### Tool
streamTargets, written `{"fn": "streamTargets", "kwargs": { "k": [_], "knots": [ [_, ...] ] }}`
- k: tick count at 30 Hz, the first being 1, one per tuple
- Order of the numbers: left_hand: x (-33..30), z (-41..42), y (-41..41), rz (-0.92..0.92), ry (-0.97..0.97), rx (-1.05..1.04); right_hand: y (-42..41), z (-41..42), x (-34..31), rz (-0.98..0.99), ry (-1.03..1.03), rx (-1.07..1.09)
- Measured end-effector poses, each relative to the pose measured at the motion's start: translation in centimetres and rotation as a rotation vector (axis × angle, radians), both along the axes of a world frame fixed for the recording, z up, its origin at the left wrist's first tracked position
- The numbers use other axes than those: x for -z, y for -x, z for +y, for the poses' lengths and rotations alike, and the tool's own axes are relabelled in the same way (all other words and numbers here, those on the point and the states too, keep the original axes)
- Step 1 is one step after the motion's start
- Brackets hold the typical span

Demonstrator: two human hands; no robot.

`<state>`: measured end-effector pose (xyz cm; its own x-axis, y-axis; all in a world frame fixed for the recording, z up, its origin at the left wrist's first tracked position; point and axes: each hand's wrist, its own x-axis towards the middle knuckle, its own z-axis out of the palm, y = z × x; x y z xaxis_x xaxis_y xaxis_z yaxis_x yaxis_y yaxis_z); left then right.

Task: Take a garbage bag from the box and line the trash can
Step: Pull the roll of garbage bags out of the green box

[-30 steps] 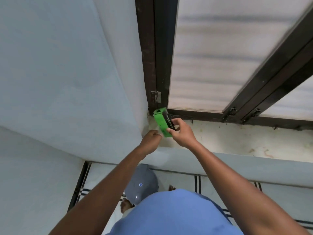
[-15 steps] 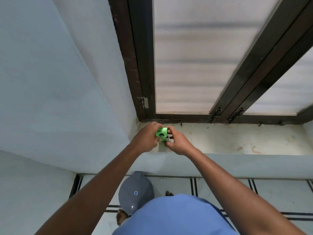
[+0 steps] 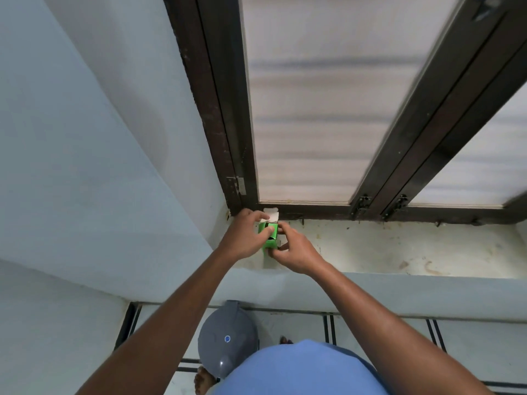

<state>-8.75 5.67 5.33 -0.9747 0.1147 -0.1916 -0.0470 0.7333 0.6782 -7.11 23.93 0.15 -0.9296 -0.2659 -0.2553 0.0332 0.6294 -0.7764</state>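
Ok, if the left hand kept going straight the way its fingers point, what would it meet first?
Probably the white open flap of the small green cardboard box that the left hand holds; just beyond it, the dark wooden window frame. Depth is unclear.

Bright green box (image 3: 269, 244) with white flap, grey trash can (image 3: 228, 337), dark brown window frame (image 3: 225, 109).

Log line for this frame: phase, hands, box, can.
phase: opening box | left hand: holds green box, flap up | right hand: grips box | trash can: lid on, on the floor below
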Motion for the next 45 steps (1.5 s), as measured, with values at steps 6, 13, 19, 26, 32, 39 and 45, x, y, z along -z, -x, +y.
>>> {"fn": "streamTargets", "kwargs": {
  "k": [6, 13, 19, 26, 32, 39, 45],
  "knots": [
    [0.5, -0.7, 0.7, -0.21, -0.165, -0.116, -1.1, -0.4, -0.6, 0.061, 0.059, 0.08],
    [0.7, -2.1, 0.8, -0.377, -0.434, -0.182, -1.3, -0.7, -0.3, 0.197, -0.049, 0.197],
    [1.8, -2.1, 0.5, -0.359, -0.418, -0.129, -1.2, -0.9, -0.1, 0.339, 0.032, 0.201],
    [2.4, -2.0, -0.5, -0.241, -0.343, -0.127, -1.0, -0.6, 0.8, 0.354, 0.142, 0.355],
    [3.1, -1.9, -1.0, -0.185, -0.276, -0.108, -1.2, -0.8, 1.8, 0.249, 0.254, 0.435],
    [3.0, -2.3, -1.3, -0.139, -0.167, -0.098, -2.5, 0.0, 1.8, 0.26, 0.105, 0.288],
    [-0.3, -0.7, -1.4, 0.242, 0.068, 0.124, -2.1, -0.7, 1.3, 0.294, 0.002, 0.259]
  ]
}}
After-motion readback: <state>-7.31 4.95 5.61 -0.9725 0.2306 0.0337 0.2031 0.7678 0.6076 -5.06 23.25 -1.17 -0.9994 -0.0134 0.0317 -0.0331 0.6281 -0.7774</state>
